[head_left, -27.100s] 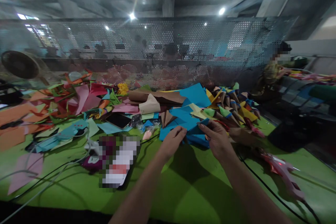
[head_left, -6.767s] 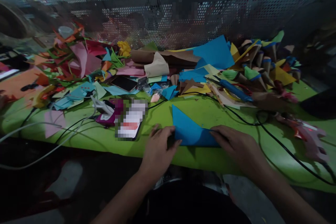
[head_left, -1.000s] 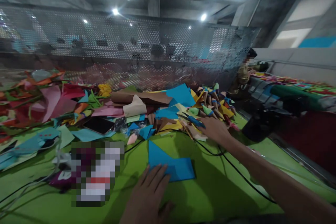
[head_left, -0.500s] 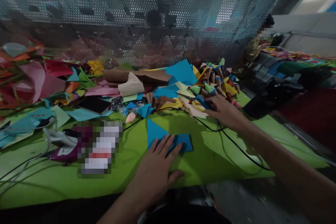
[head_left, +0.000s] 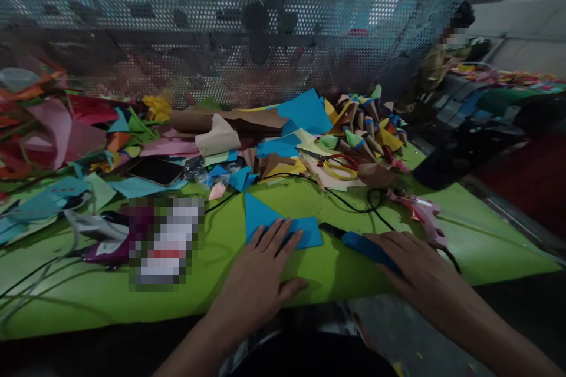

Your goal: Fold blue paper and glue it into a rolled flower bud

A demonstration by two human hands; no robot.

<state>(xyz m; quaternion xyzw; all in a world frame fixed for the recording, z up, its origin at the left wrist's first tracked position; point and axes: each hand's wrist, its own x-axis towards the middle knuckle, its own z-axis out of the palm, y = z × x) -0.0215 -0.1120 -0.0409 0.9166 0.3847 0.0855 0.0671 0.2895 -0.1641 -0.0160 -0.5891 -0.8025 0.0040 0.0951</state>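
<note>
My left hand [head_left: 256, 274] lies flat with fingers spread on a folded blue paper [head_left: 305, 231] on the green table [head_left: 212, 283], pressing it down. My right hand [head_left: 415, 268] is closed round a blue-handled tool [head_left: 360, 244], probably a cutter, whose dark tip points left toward the paper's right edge. The tool lies low over the table near its front edge.
A heap of coloured paper scraps [head_left: 132, 141] and paper cones [head_left: 367, 126] fills the back of the table. Scissors with yellow and red handles [head_left: 338, 165], a pink glue gun [head_left: 418, 212], black cables [head_left: 354, 203], a phone [head_left: 155, 171] and a perforated metal screen [head_left: 221, 23] are nearby. A person [head_left: 435, 62] sits far right.
My right hand reached into the pile at the back, took the blue-handled tool and brought it to the table's front beside the blue paper. My left hand stayed on the paper.
</note>
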